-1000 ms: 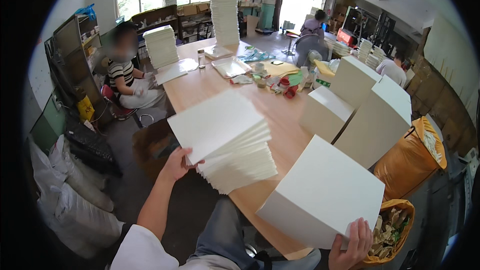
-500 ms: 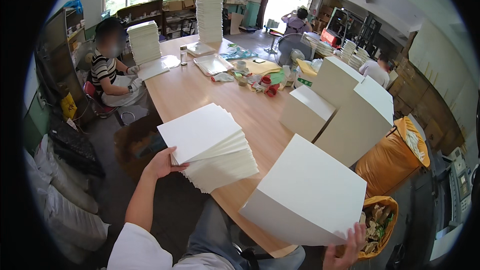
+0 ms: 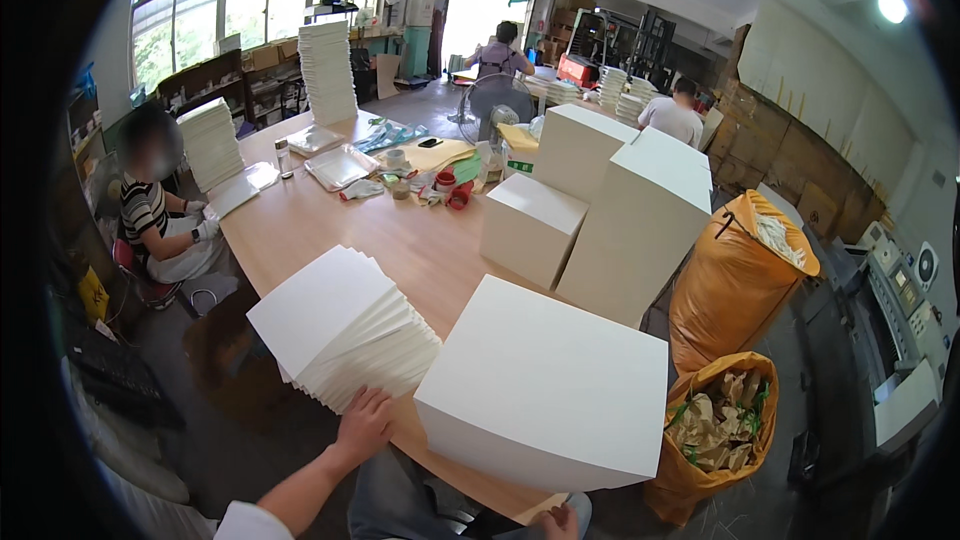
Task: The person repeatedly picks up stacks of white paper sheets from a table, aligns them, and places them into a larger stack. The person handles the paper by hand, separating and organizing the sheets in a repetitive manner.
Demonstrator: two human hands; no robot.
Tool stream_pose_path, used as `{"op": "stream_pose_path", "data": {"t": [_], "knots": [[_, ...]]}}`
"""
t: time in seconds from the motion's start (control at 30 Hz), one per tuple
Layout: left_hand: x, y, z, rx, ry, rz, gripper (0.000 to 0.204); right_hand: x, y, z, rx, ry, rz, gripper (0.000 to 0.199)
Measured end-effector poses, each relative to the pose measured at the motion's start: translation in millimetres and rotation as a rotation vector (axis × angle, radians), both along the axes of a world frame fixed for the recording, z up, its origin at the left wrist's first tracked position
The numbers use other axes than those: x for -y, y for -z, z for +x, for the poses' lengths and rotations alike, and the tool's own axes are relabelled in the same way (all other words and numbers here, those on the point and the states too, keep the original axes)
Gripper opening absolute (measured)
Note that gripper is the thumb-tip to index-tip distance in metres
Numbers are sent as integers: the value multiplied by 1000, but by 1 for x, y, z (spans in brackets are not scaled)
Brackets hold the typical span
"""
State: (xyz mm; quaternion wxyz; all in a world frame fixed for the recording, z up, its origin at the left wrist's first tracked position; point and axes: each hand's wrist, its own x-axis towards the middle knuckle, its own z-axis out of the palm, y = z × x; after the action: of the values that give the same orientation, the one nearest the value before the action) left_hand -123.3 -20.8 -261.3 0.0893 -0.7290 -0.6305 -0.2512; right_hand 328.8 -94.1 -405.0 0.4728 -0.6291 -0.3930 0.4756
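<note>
A fanned stack of white paper sheets [image 3: 325, 315] lies at the table's near left edge, its layers stepped toward the right. My left hand [image 3: 366, 426] rests at the near edge of this stack, fingers loosely spread and touching its lower corner. Right of it stands a tall squared block of white paper [image 3: 550, 380], with a smooth top. My right hand [image 3: 560, 520] is low at the bottom of the view, beyond the near side of that block. Its fingers look curled together, and what they hold, if anything, is hidden.
More white paper blocks [image 3: 640, 210] stand behind on the wooden table [image 3: 390, 240]. Tape rolls [image 3: 445, 181] and plastic-wrapped packs [image 3: 340, 167] lie farther back. Orange sacks [image 3: 715, 310] stand on the right. A gloved co-worker [image 3: 160, 210] sits at the left by tall paper stacks [image 3: 210, 145].
My left hand has left the fanned stack's left corner and moved to its near edge. My right hand has dropped from the big block's right corner toward the bottom. The view has swung right.
</note>
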Motion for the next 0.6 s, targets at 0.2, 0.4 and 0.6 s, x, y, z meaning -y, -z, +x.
{"op": "stream_pose_path", "data": {"t": [0.2,0.4,0.6], "knots": [[-70,32,-22,-471,150,-7,49,-3,-1,-13,250,-154,-2,39],[-85,62,-41,-646,116,-94,55,0,-19,-15,570,-339,70,37],[-102,55,-99,-453,83,-228,52,-17,-65,-56,993,-562,364,48]]}}
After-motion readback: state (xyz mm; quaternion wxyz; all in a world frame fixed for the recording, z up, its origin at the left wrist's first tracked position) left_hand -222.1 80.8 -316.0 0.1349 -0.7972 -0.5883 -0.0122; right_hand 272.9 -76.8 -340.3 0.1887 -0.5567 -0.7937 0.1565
